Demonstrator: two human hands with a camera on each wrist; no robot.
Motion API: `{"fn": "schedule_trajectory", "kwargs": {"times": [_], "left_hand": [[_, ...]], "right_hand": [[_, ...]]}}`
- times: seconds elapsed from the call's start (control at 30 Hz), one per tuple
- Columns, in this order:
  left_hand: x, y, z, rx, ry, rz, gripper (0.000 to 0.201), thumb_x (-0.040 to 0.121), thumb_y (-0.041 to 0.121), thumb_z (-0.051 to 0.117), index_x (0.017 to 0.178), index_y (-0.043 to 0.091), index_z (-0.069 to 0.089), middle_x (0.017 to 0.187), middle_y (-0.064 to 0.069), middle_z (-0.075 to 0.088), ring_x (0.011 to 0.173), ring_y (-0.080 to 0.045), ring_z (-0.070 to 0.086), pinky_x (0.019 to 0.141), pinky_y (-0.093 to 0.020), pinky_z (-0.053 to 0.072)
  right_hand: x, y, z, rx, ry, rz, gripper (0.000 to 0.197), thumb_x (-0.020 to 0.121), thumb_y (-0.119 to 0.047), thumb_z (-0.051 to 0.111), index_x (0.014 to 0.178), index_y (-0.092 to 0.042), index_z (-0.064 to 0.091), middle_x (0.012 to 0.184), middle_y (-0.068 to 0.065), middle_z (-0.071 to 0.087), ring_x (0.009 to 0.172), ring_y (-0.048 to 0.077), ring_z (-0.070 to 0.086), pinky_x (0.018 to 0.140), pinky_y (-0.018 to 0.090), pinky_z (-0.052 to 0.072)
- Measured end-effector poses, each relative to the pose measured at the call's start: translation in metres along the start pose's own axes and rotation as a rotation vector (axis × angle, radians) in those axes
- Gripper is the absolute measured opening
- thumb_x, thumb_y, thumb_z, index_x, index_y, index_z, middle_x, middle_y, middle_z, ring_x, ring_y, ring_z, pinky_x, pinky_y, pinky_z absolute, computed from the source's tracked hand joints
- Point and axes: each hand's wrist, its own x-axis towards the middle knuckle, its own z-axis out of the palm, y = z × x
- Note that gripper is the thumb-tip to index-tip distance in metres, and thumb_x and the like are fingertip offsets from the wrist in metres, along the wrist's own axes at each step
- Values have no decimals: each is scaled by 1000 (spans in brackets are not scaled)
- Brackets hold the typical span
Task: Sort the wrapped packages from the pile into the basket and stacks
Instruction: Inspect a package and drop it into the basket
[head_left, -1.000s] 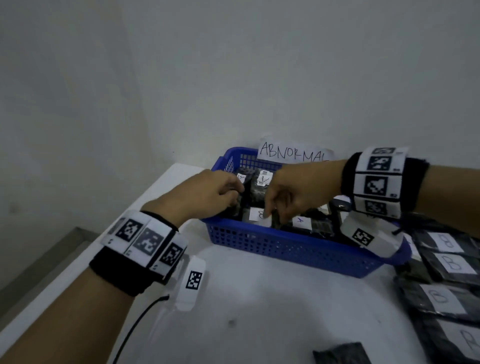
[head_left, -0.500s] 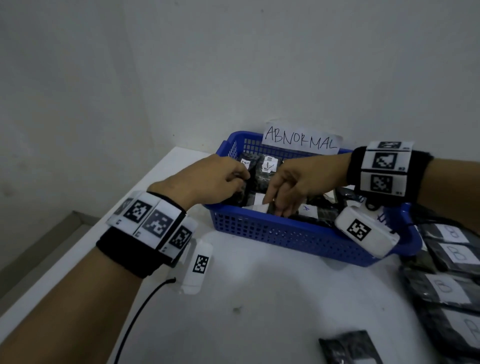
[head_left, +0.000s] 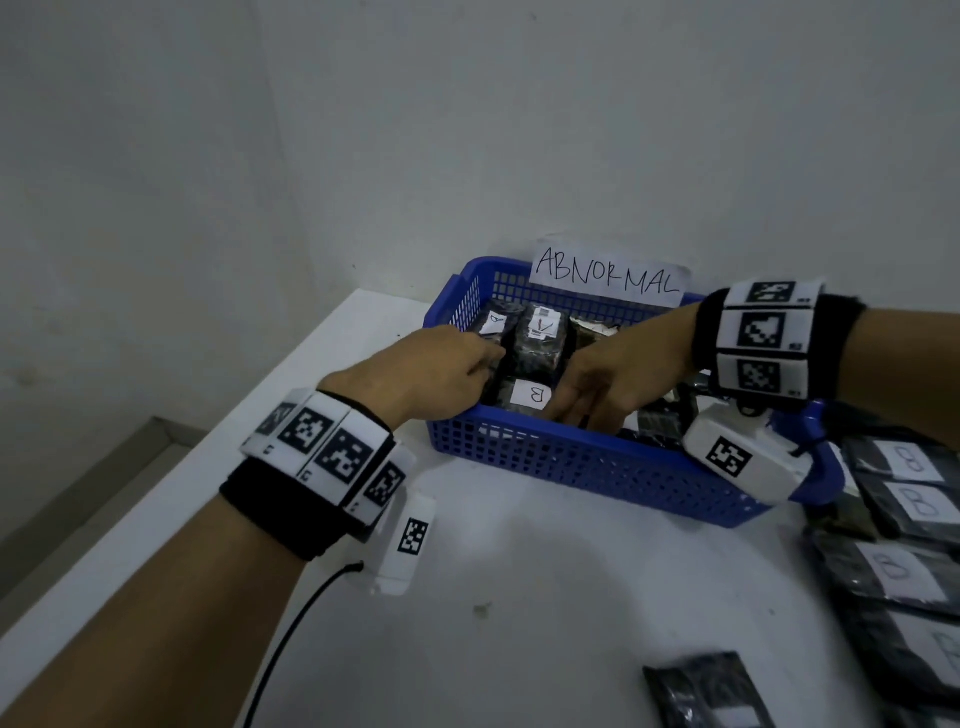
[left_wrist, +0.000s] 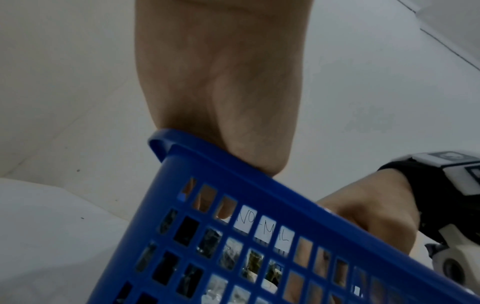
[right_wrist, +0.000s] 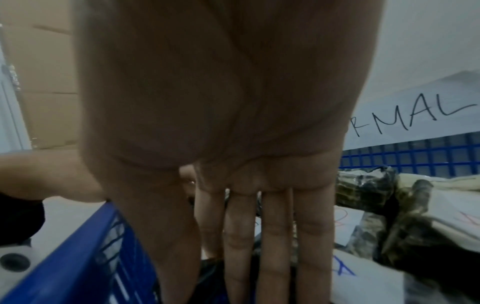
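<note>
A blue mesh basket (head_left: 571, 460) with a paper sign reading ABNORMAL (head_left: 608, 275) holds several dark wrapped packages. One package with a B label (head_left: 531, 395) lies at the front between my hands. My left hand (head_left: 483, 364) reaches over the basket's left rim (left_wrist: 233, 174). Its fingers go down behind the wall beside that package and look fairly straight. My right hand (head_left: 576, 415) is on the package's right side. In the right wrist view its fingers (right_wrist: 272, 246) are straight and pressed down among the packages.
Rows of dark packages with B labels (head_left: 909, 499) lie on the white table to the right of the basket. One more dark package (head_left: 711, 691) lies at the table's near edge. The wall stands just behind the basket, and a cable (head_left: 291, 634) hangs from my left wrist.
My right fingers have slid off the B label to its right side, so the label now shows. My left hand has uncurled. Both hands stay in the basket.
</note>
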Motion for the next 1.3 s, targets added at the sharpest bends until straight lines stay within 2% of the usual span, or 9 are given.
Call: {"fn": "schedule_trajectory", "kwargs": {"times": [0.17,0.33,0.57,0.7,0.9,1.0,1.13,1.2,1.3], "left_hand": [[4,-3,0,4,-10,7,43,104,17,38,144,25,49,133,-5,62,115,-24,58,98,-37,48],[3,-3,4,15,13,-17,47,104,17,39,149,27,43,135,-9,55,122,-27,49,102,-37,43],[-4,4,-2,-10,-12,-20,42,103,13,38,144,21,45,133,-8,62,121,-26,57,102,-40,46],[-5,6,-4,-19,-21,-36,39,104,13,37,142,20,46,134,-8,61,121,-25,56,101,-34,45],[-9,8,-10,-103,-7,-56,34,104,22,45,138,23,51,132,0,62,114,-17,56,91,-29,44],[-13,15,-16,-140,29,-44,32,103,25,49,135,22,55,131,2,63,110,-11,56,90,-25,42],[-26,37,-16,-168,253,62,28,100,24,55,126,19,64,111,4,63,97,-8,51,82,-24,39],[-33,55,-8,-267,361,127,24,98,23,57,120,21,67,105,9,63,100,-9,54,86,-29,46],[-44,84,8,-386,374,163,21,98,23,59,116,27,67,108,11,66,106,-8,58,89,-25,47]], "right_hand": [[2,-2,3,-41,-46,27,54,96,4,54,140,-28,59,124,-6,72,115,19,68,101,48,54],[4,-7,5,-107,38,25,47,98,0,52,142,-17,47,100,5,75,84,17,68,83,31,59],[7,-8,-6,-35,-54,-8,64,97,9,46,151,-23,41,101,-3,78,102,25,72,98,44,57],[11,-8,-3,-139,-128,21,54,102,-2,46,148,-29,48,120,8,73,106,37,67,98,49,56],[-7,-17,-11,-257,88,9,66,99,-12,57,157,-34,32,101,-1,75,83,23,65,87,41,59],[-48,-30,-17,-293,341,-31,41,99,-29,61,139,-35,56,98,-12,76,69,-1,63,78,23,55],[-105,-42,15,-325,567,-110,15,90,-43,67,101,-33,71,83,-20,73,69,-2,60,67,12,43],[-121,-43,51,-337,551,-85,18,85,-49,70,92,-32,69,80,-19,69,70,-3,60,66,13,44],[-121,-35,112,-407,346,58,39,81,-60,71,104,-33,58,96,-17,62,84,1,57,78,16,48]]}}
